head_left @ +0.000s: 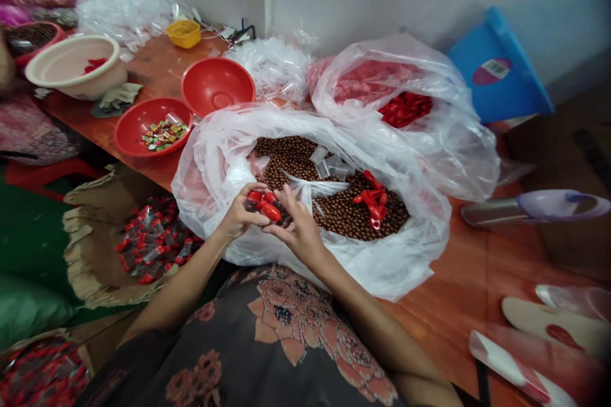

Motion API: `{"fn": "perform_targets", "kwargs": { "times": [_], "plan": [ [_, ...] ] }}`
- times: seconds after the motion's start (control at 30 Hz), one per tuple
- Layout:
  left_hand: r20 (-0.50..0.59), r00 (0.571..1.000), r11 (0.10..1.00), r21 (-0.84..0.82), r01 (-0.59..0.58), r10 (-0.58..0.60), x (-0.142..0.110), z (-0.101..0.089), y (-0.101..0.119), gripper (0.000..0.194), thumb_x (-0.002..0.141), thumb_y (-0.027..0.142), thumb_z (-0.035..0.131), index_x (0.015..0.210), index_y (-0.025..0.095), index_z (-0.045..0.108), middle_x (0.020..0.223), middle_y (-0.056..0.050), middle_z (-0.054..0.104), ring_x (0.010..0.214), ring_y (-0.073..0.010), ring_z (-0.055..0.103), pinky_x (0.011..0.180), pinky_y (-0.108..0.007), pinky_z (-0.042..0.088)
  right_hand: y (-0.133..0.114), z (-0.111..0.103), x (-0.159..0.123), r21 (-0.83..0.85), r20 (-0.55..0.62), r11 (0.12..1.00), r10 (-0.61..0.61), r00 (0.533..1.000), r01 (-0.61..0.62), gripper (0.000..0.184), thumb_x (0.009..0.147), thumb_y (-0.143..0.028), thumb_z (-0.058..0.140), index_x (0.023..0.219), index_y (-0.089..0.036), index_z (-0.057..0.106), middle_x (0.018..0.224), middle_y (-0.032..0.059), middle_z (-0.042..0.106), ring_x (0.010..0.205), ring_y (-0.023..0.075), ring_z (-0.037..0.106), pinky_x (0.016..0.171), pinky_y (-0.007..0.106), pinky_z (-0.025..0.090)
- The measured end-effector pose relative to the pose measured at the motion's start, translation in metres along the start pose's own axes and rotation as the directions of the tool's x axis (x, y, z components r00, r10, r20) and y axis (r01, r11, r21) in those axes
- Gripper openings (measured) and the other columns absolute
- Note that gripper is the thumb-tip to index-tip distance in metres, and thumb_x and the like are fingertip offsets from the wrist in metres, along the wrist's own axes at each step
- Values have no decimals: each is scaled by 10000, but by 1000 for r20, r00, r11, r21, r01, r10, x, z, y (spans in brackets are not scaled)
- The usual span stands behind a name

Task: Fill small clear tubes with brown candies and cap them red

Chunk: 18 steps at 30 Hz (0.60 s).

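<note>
At a reddish worktable (458, 292), a person gathers small red-topped containers (270, 211) between two bare hands.

From left, a ragged cardboard box (79, 254) holds a heap of similar pieces (155, 235), and a red bowl (125, 133) holds small colorful bits; the left hand (238, 213) is closed around the near side of the cluster, the red tops showing between thumb and fingers, while the right hand (303, 229) presses thumb and fingers to its other side. The step in hand appears to be handling the capped pieces as a group; the next move seems to call for a steady two-handed hold. Right of the grip, brown balls (281, 156), clear containers (329, 165) and loose red pieces (375, 203) lie in an open plastic bag (210, 184).
</note>
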<state>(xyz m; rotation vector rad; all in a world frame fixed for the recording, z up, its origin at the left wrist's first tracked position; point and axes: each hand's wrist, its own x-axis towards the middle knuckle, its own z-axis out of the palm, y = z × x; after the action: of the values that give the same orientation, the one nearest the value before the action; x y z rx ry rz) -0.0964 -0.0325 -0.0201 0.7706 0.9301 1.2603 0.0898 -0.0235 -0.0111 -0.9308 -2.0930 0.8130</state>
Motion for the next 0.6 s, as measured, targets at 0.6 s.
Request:
{"fn": "perform_targets", "kwargs": {
  "times": [0.6],
  "plan": [
    [-966,259,894,103,436,-15,-128,-218,-5,545,519,96,808,992,187,554,748,21,628,649,-146,629,600,-270,521,-9,10,3,192,453,963,84,888,-189,598,906,-339,614,1468,-308,413,1316,98,642,904,186,685,762,350,596]
  ]
}}
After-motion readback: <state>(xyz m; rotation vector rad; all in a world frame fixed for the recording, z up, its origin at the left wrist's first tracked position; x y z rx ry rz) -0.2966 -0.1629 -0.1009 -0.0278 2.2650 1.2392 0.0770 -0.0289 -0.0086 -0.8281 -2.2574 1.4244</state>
